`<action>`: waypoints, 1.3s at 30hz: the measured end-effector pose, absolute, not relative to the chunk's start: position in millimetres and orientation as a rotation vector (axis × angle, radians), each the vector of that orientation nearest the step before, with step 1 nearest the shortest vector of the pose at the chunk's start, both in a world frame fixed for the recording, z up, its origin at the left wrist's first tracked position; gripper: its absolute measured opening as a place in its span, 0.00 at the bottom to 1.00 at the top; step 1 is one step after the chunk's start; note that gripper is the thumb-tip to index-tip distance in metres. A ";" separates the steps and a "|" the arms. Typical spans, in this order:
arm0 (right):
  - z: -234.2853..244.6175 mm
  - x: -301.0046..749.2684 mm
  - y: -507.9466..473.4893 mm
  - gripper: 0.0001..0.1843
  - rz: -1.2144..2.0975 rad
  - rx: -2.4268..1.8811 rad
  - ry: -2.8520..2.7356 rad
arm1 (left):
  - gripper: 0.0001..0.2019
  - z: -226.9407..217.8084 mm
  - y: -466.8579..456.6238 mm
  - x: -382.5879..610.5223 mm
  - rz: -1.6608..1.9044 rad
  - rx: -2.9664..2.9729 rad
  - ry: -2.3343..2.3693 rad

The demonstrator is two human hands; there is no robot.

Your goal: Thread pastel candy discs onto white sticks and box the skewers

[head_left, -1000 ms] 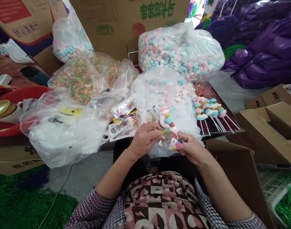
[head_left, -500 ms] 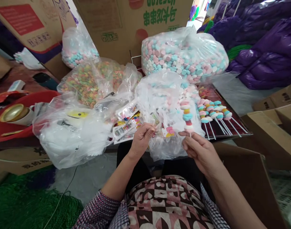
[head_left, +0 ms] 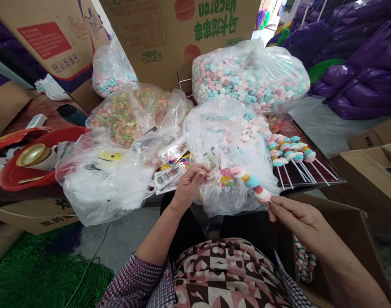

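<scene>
Marshmallow skewer meets printed packet, just below and right of the frame's centre.
The left hand (head_left: pixel 191 182) pinches the clear end of the printed packet (head_left: pixel 224 175) between thumb and fingers; the right hand (head_left: pixel 298 216), lower right, pinches the stick under the marshmallow skewer (head_left: pixel 253 182), which slants up-left to the packet (whether its tip is inside, I cannot tell). More skewers (head_left: pixel 291 149) lie at centre right, near a large marshmallow bag (head_left: pixel 250 77).
</scene>
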State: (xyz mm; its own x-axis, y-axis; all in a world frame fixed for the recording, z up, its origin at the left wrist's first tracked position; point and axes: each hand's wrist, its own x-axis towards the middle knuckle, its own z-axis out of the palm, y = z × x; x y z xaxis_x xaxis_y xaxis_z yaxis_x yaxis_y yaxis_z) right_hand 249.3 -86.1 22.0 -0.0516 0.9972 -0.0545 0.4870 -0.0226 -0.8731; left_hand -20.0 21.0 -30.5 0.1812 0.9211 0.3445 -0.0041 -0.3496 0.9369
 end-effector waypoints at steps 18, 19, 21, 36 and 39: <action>30.7 281.2 -83.6 0.21 0.838 -1.707 -1.663 | 0.14 -12.6 29.6 -24.9 1.199 1.897 0.757; 31.0 281.0 -83.8 0.21 0.844 -1.701 -1.625 | 0.14 -13.1 29.1 -25.3 1.197 1.886 0.767; 30.4 281.7 -84.2 0.21 0.867 -1.682 -1.544 | 0.15 -14.5 28.5 -26.3 1.202 1.863 0.770; 33.5 282.0 -85.0 0.22 0.829 -1.686 -1.595 | 0.15 -11.5 28.1 -23.3 1.131 1.927 0.675; 29.0 286.1 -86.9 0.20 0.790 -1.713 -1.598 | 0.15 -11.1 29.7 -20.4 1.111 2.004 0.621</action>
